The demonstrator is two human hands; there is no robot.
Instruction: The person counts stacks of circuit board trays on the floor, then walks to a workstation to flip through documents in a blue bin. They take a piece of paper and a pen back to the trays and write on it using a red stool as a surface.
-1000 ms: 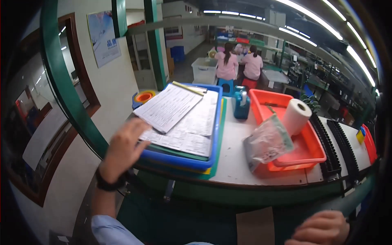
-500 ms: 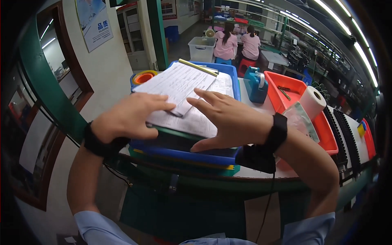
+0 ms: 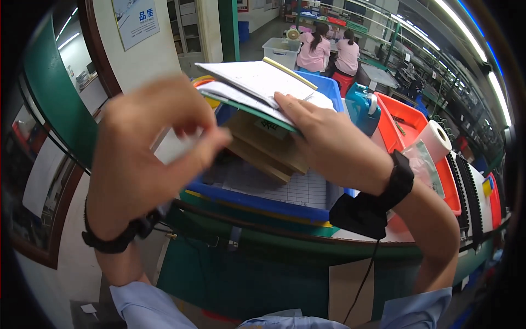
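Observation:
My right hand (image 3: pixel 339 140) grips the near right edge of a green clipboard (image 3: pixel 255 109), fingers on top and thumb hidden below. Stacked papers (image 3: pixel 249 79) lie on the clipboard, which is tilted up over a blue bin (image 3: pixel 257 204). Under it, a brown cardboard-like block (image 3: pixel 260 151) with a small label shows in the bin, above a sheet with a printed grid (image 3: pixel 296 192). My left hand (image 3: pixel 148 148) is raised in front of the bin's left side, fingers bent and thumb stretched out. Motion smears it, and nothing shows clearly in its grasp.
Right of the bin stand a teal tape dispenser (image 3: pixel 362 112), a red tray (image 3: pixel 397 112), a white roll (image 3: pixel 435 136) and black strips (image 3: pixel 468 178). A green post rises at left. Two people in pink (image 3: pixel 315 49) sit at a bench far behind.
The clipboard with its papers has come up off the bin, uncovering the brown block and grid sheet. My right hand has taken its edge; my left hand has moved nearer to me.

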